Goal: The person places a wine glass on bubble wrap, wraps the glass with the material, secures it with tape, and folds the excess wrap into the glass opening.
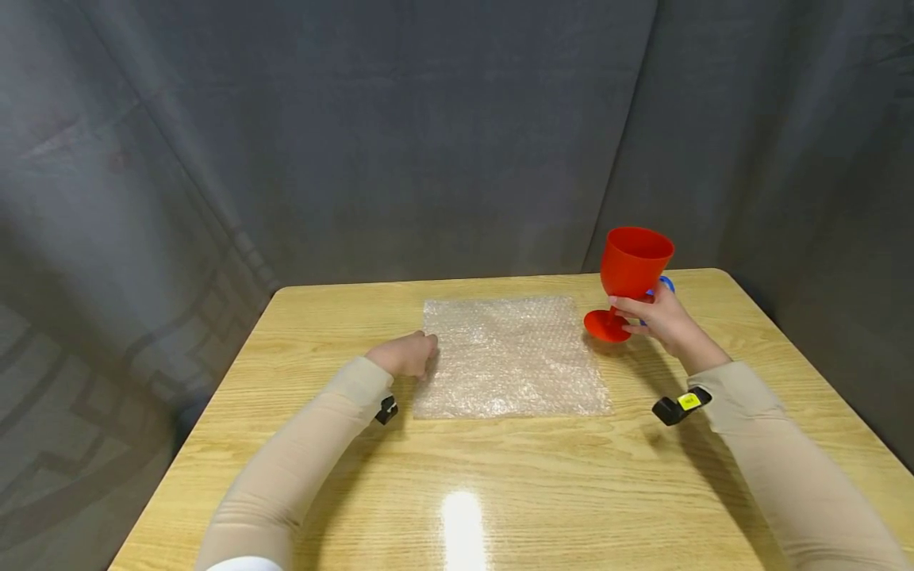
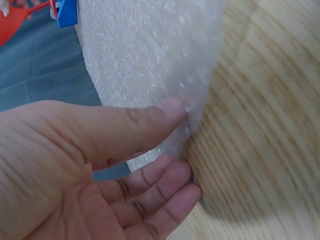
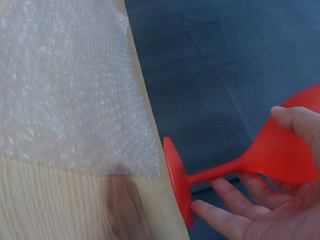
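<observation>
Leaning in the head view, a smooth red stemmed goblet (image 1: pixel 627 274) sits in the right hand (image 1: pixel 662 319), at two o'clock from flat, blistered bubble wrap (image 1: pixel 510 361); the left hand (image 1: pixel 404 354) reaches its nine o'clock edge. Left wrist: thumb and fingers pinch the wrap. Right wrist: thumb and curled fingers clasp bowl and stem.

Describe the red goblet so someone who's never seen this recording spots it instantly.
On the wooden table lies a sheet of bubble wrap. Just right of it in the head view, the right hand holds the goblet, tilted. Its wide, plain red bowl, thin stem and round foot distinguish it from the clear wrap and partly hidden blue object.
</observation>
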A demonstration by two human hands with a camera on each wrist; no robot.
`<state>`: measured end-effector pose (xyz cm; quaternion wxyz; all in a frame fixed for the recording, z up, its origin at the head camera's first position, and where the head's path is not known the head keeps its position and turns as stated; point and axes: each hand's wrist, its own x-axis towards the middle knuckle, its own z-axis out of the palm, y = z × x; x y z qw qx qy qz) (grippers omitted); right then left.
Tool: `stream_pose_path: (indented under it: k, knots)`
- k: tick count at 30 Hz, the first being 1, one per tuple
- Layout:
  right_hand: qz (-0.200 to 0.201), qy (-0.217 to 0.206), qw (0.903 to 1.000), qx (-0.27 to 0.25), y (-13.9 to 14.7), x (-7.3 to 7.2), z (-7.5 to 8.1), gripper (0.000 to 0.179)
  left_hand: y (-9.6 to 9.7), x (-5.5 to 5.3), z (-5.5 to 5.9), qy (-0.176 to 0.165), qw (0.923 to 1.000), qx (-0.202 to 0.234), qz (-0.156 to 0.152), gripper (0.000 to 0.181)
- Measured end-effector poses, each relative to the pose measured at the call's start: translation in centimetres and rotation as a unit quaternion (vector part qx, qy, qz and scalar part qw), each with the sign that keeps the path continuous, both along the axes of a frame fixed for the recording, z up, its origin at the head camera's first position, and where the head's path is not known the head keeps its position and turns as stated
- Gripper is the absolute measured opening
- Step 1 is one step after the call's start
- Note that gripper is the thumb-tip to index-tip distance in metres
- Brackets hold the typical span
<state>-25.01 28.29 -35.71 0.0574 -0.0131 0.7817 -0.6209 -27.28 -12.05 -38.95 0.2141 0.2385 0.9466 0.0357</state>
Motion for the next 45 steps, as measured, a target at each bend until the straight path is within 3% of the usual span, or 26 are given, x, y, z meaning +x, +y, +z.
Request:
stream_pose_path:
  k: [13,22,27,39,45]
  knots:
    - [0.010,0.036,0.9993,-0.004,0.3,-0.3,-0.2,0.029,-0.2,-0.1,-0.2,-0.004,0.9999,0.007,0.007,0.029]
    - [0.009,0.027,0.9994,-0.021,0.4,-0.5,-0.1,0.028,-0.1,0.0,-0.3,0.009,0.9999,0.006,-0.001,0.030]
    - [0.014,0.027,0.9992,-0.026,0.6,-0.5,0.0,0.029,0.3,0.4,-0.7,0.024,0.9993,0.009,-0.028,0.027]
    - [-0.005,0.013,0.9998,0.012,0.8,-0.2,0.5,0.040,2.8,2.4,-0.5,0.030,0.9970,0.017,-0.069,0.018]
    - [0.000,0.018,0.9998,0.012,0.9,-1.1,0.5,0.037,2.7,2.4,-0.6,0.032,0.9977,0.013,-0.058,0.019]
